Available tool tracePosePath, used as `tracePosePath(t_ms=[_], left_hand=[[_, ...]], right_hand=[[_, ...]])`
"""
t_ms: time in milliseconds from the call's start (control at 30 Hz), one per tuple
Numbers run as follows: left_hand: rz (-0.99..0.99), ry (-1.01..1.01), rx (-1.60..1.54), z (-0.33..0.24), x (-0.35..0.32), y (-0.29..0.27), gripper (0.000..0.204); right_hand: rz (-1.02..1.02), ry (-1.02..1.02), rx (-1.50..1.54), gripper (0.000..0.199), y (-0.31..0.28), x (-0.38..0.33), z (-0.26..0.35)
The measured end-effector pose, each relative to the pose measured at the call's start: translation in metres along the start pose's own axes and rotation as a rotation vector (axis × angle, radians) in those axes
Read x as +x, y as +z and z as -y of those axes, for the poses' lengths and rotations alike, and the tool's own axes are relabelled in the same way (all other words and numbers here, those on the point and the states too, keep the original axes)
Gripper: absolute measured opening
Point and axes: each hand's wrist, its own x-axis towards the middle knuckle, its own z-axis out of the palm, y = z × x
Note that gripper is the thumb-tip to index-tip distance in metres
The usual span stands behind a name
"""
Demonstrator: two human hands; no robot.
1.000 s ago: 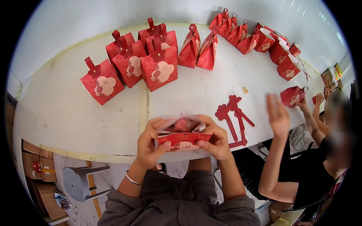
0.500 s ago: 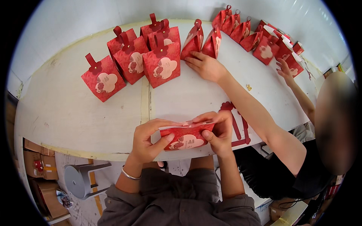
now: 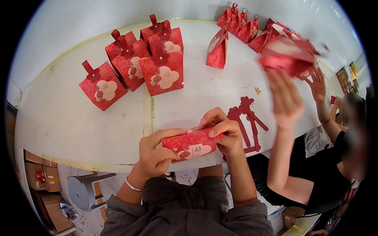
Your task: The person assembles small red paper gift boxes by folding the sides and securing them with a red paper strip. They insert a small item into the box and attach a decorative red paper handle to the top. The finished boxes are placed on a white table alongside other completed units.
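A red patterned paper gift box (image 3: 189, 144) with a pale flower-shaped label is between my hands, over the table's near edge. My left hand (image 3: 153, 152) grips its left end, thumb on the front and fingers along the top. At the right end my right hand (image 3: 227, 135) pinches the upper edge, its fingers bent over the top. The box's top is pressed nearly together. To the right of my right hand lie dark red flower-ended paper strips (image 3: 246, 122), and beyond them a few small gold fasteners (image 3: 258, 90).
Several finished red gift boxes (image 3: 163, 74) with loop handles stand at the far left. One more box (image 3: 217, 51) stands centre back, with others (image 3: 248, 31) behind. A co-worker's hand (image 3: 285, 98) lifts a blurred red box (image 3: 289, 57) at right. A grey stool (image 3: 80, 192) sits below left.
My fingers have shifted up over the box's top, which looks more closed. The co-worker's hand has moved right from the centre boxes, and one of the two there is gone.
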Motion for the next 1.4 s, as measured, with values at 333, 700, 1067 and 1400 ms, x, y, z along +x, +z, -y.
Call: tracePosePath(t_ms=[333, 700, 1067, 1400], left_hand=[[-0.239, -0.378, -0.276, -0.033, 0.018, 0.022, 0.006], [-0.135, -0.245, 0.006, -0.031, 0.016, 0.03, 0.018], [0.017, -0.093, -0.164, -0.006, 0.007, 0.01, 0.02], [-0.035, 0.109, 0.24, -0.003, 0.004, 0.022, 0.019]], right_hand=[[0.086, -0.04, -0.172, 0.025, -0.007, -0.001, 0.01], [0.0, -0.099, -0.129, 0.009, -0.004, -0.011, -0.003], [0.084, 0.002, -0.089, 0.008, -0.004, -0.002, 0.005], [0.045, -0.19, -0.375, 0.005, 0.004, -0.004, 0.004]])
